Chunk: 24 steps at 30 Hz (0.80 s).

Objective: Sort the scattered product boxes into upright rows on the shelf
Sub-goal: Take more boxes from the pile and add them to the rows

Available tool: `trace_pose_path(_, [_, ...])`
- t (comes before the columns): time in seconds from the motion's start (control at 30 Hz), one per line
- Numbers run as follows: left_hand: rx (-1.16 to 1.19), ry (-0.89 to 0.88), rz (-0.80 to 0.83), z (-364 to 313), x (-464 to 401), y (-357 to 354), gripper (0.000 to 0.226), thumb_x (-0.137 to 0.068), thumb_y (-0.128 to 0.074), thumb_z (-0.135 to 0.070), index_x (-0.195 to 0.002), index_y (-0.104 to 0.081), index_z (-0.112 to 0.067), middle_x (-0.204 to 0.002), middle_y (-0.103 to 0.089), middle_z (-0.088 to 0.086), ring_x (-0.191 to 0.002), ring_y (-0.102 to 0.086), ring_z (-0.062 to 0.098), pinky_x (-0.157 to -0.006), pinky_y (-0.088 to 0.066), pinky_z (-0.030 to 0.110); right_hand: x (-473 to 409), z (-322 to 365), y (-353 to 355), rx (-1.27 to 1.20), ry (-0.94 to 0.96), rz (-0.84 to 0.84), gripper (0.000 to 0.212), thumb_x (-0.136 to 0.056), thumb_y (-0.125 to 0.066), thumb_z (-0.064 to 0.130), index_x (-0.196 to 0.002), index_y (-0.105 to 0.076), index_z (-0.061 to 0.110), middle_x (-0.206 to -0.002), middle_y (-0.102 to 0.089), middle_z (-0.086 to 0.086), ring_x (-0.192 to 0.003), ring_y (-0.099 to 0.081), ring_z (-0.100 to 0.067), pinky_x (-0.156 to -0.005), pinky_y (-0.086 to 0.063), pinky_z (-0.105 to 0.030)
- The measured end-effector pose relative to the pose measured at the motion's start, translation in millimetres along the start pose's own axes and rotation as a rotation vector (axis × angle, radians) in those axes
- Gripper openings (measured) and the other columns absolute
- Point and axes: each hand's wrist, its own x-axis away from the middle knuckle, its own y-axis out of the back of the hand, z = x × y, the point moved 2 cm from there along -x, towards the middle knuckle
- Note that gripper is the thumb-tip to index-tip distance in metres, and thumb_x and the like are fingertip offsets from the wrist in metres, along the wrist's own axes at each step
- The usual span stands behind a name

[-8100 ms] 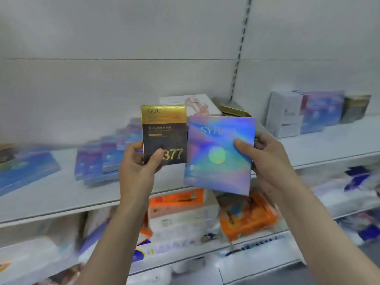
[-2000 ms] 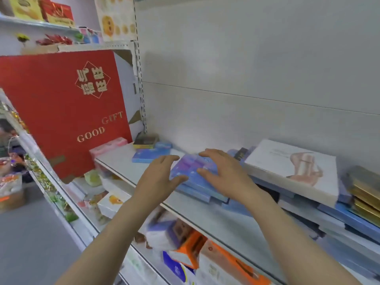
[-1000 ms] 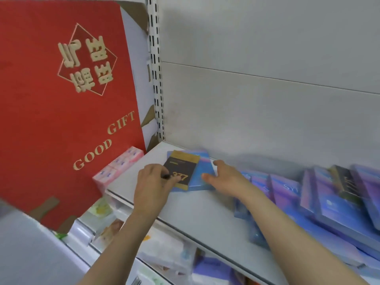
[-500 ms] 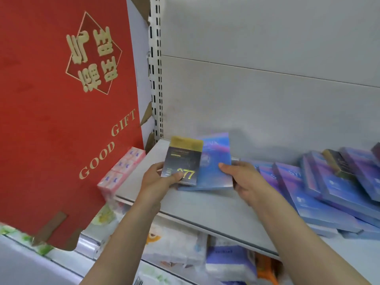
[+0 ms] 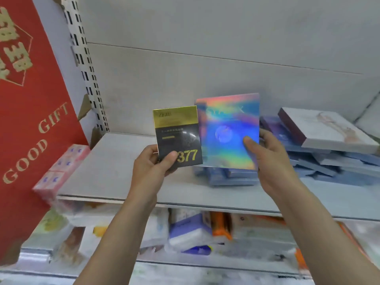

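Two boxes upright above shelf [image 5: 115, 173]: my left hand [image 5: 151, 168] grips black-gold box [image 5: 177, 138]; right hand [image 5: 269, 161] clasps holographic box [image 5: 228, 130]. Blue boxes [image 5: 232, 175] flat behind.

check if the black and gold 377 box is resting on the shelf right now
No, the left hand holds the black and gold 377 box upright in the air above the shelf.
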Motion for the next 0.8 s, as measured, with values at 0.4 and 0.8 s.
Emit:
trace_pose_path(0.4, [-0.005, -0.049, 0.236, 59, 133, -256, 0.033, -0.086, -0.07, -0.005, -0.111, -0.053, -0.017, -0.097, -0.072, 0.016, -0.081, -0.071, 0.025, -0.069, -0.057, 0.025, 60, 27, 306, -0.139, 0.147, -0.206, 0.029, -0.096, -0.056, 0.001, -0.124, -0.058, 0.004, -0.116, -0.071, -0.008, -0.105, -0.067, -0.024, -0.098, -0.051, -0.044])
trace_pose_path(0.8, [-0.139, -0.014, 0.426, 121, 215, -464, 0.029, -0.088, -0.069, -0.014, -0.112, -0.053, -0.02, -0.087, -0.077, -0.003, -0.082, -0.072, 0.016, -0.081, -0.048, 0.035, 90, 17, 548, -0.129, 0.086, -0.452, 0.03, -0.097, -0.055, 0.002, -0.126, -0.052, -0.002, -0.12, -0.065, -0.017, -0.1, -0.065, -0.025, -0.085, -0.052, -0.041])
